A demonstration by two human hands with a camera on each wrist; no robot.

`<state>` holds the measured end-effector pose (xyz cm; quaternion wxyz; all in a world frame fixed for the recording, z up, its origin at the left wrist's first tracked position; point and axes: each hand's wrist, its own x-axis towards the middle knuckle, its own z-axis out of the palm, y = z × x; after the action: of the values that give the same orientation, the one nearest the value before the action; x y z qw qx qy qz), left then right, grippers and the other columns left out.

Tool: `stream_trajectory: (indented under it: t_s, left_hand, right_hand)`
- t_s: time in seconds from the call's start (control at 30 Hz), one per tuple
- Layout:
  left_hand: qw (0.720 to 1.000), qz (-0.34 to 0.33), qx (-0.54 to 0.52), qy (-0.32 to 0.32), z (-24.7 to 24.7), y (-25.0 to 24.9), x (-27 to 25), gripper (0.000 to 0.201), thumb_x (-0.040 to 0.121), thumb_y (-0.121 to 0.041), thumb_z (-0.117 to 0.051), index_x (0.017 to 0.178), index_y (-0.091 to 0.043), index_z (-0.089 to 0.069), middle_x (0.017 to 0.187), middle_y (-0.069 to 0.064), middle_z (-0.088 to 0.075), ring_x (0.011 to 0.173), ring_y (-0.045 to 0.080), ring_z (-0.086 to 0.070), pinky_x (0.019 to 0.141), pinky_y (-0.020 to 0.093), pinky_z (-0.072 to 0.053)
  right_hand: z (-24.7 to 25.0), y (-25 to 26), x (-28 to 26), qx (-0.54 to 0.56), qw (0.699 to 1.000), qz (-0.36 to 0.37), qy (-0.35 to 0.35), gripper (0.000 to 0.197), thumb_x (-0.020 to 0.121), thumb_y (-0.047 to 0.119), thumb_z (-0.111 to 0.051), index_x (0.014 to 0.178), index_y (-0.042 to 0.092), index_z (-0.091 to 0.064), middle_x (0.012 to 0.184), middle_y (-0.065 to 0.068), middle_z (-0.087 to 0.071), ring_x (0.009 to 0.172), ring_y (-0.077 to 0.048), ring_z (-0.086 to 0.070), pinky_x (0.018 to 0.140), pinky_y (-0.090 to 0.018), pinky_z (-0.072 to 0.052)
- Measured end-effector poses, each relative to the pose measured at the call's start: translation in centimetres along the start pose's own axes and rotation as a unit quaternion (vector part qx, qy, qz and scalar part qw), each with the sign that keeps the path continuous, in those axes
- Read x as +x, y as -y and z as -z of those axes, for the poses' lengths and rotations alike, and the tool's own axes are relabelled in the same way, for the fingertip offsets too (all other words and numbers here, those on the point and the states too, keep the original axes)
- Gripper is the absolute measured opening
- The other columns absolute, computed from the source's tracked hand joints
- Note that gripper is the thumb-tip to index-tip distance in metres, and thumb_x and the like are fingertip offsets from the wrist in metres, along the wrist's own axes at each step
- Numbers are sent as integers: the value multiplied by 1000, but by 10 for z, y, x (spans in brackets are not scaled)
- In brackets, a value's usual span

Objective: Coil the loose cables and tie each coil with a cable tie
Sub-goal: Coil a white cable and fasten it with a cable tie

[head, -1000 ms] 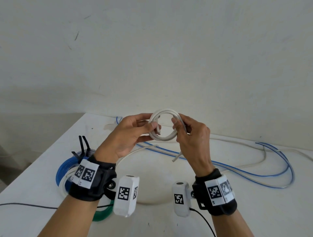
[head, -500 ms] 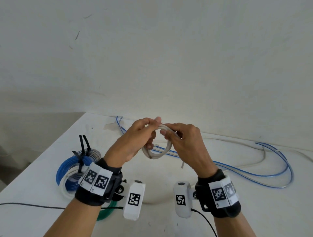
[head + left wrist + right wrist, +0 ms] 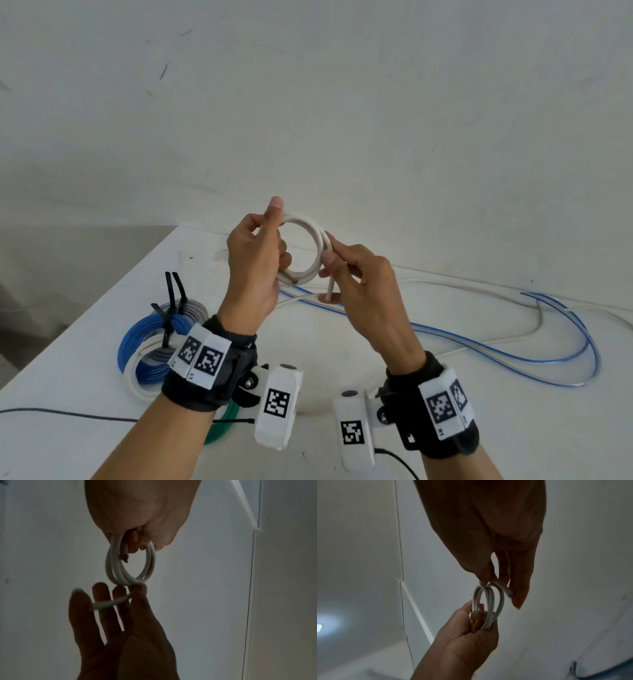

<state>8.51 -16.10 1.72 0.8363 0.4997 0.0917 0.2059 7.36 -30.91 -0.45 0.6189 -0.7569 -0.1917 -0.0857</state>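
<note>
A small coil of thick white cable is held upright above the table between both hands. My left hand grips the coil's left side, thumb up along the top, fingers curled through the loop. My right hand pinches the coil's right side between thumb and forefinger. The cable's short free end hangs down from that pinch. In the left wrist view that end lies across my right fingers.
On the white table at the left lie tied coils: blue, white and green, with black cable ties. Loose blue and white cables sprawl across the right. A thin black wire runs along the front. A wall stands close behind.
The coil has been lifted and turned upright from a low, tilted position. My left thumb now points up over its top, and my right hand has shifted to the coil's right edge.
</note>
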Motion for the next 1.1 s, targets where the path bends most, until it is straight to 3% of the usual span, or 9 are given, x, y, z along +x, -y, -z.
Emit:
stream_trajectory:
  t_s: [0.17, 0.27, 0.43, 0.53, 0.63, 0.8, 0.87, 1.0, 1.1]
  left_hand:
    - [997, 3, -43, -60, -13, 13, -14, 36, 99, -45, -58, 93, -10, -52, 49, -12, -35, 44, 7, -33, 46, 22, -35]
    - [997, 2, -65, -39, -17, 20, -21, 36, 102, -46, -53, 92, -11, -49, 50, -11, -34, 45, 8, -33, 48, 21, -36]
    - [992, 24, 83, 89, -5, 14, -4, 29, 102, -18, -48, 92, 6, -62, 63, 7, -60, 59, 19, -59, 67, 37, -56]
    - [937, 40, 276, 209, 9, 5, 0, 44, 105, -33, -46, 88, 0, -70, 69, 11, -69, 64, 23, -66, 75, 43, -57]
    - [898, 22, 347, 269, 11, 9, -6, 50, 103, -43, -52, 80, 0, -66, 56, 4, -54, 55, 20, -55, 68, 39, -59]
    - [934, 123, 206, 266, 2, 13, -9, 50, 102, -48, -51, 79, -7, -65, 56, -3, -29, 51, 15, -30, 57, 30, -47]
    - [939, 168, 162, 255, -1, 8, -10, 51, 100, -52, -52, 72, -10, -58, 56, -2, -26, 50, 15, -28, 53, 29, -44]
    - [957, 157, 140, 198, -2, 6, -10, 52, 99, -48, -57, 59, -20, -39, 56, -5, -22, 46, 12, -22, 44, 24, -30]
    - [982, 129, 58, 121, -4, 7, -11, 49, 102, -39, -57, 61, -21, -38, 55, -6, -22, 45, 10, -21, 41, 22, -24]
  right_hand:
    - [-14, -1, -4, 31, 999, -33, 19, 57, 104, 30, -55, 156, 20, -35, 105, -2, -64, 97, -13, -70, 68, -26, -62]
    - [-17, -1, -2, 54, 998, -23, -28, 54, 104, 22, -57, 154, 11, -41, 101, -9, -68, 90, -18, -73, 66, -26, -62]
    - [19, -6, 9, -57, 998, -6, -34, 43, 103, 15, -58, 146, 14, -53, 89, -8, -67, 66, -14, -67, 59, -18, -56]
    - [37, -8, 10, -200, 978, 23, 53, 43, 102, 16, -59, 145, 19, -56, 86, -2, -65, 72, -15, -62, 69, -22, -51]
    - [39, -7, 9, -269, 956, 48, 111, 40, 101, 13, -59, 141, 19, -60, 70, 12, -49, 66, -4, -48, 64, -18, -38]
    - [40, -2, 7, -205, 975, 63, 64, 45, 101, 19, -62, 145, 25, -53, 88, 7, -73, 68, -14, -57, 68, -31, -50]
    - [34, 0, 6, -147, 987, 55, 19, 38, 98, 20, -67, 133, 21, -53, 88, 7, -75, 65, -15, -62, 65, -29, -51]
    - [17, 4, 4, -60, 994, 58, -70, 19, 92, 21, -75, 101, 11, -61, 79, 3, -74, 64, -14, -70, 59, -29, -55]
    - [9, 6, 2, -40, 995, 73, -61, 23, 101, 30, -61, 115, 14, -70, 91, 8, -76, 82, -11, -75, 68, -32, -58]
